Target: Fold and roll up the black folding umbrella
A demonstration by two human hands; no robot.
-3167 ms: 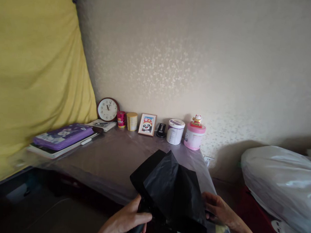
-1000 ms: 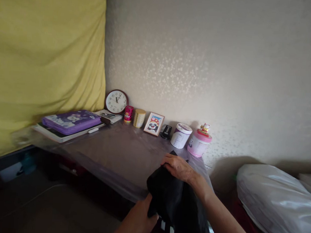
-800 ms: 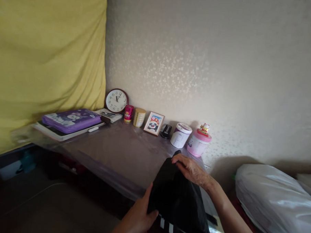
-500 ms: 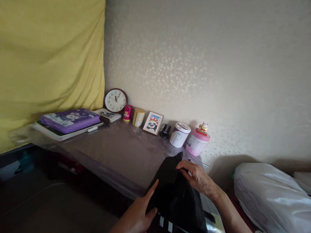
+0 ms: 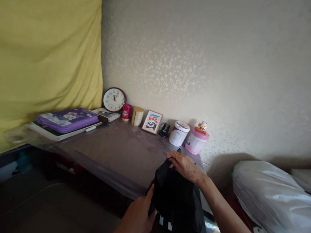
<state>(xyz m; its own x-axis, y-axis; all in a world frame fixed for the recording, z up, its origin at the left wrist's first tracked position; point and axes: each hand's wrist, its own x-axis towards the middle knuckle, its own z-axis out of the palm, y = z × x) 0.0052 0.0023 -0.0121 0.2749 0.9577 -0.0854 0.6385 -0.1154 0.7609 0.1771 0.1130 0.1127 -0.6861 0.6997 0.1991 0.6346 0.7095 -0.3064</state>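
Observation:
At the table's near right corner I see a black bag (image 5: pixel 175 196) that looks like thin, glossy material, its mouth partly open towards me. My right hand (image 5: pixel 185 167) pinches its far upper edge between thumb and fingers. On the near left side, my left hand (image 5: pixel 138 212) grips the other edge, with the index finger stretched up along it and the thumb below. Two short white stripes (image 5: pixel 165 222) show just beneath the bag; what they belong to is too dark to make out. The inside of the bag is dark.
Along the wall stand a clock (image 5: pixel 114 99), a pink can (image 5: pixel 126 112), a yellow tub (image 5: pixel 137 116), a panda picture frame (image 5: pixel 152 122), a white tub (image 5: pixel 179 134) and a pink-lidded tub (image 5: pixel 196 141) bearing a figurine. A purple case (image 5: pixel 67 120) lies left; a plastic-covered bundle (image 5: pixel 272 200) sits right.
My right hand has moved left and slightly up with the bag's far edge. The bag's mouth is wider and rounder now. My left hand stays at the near edge.

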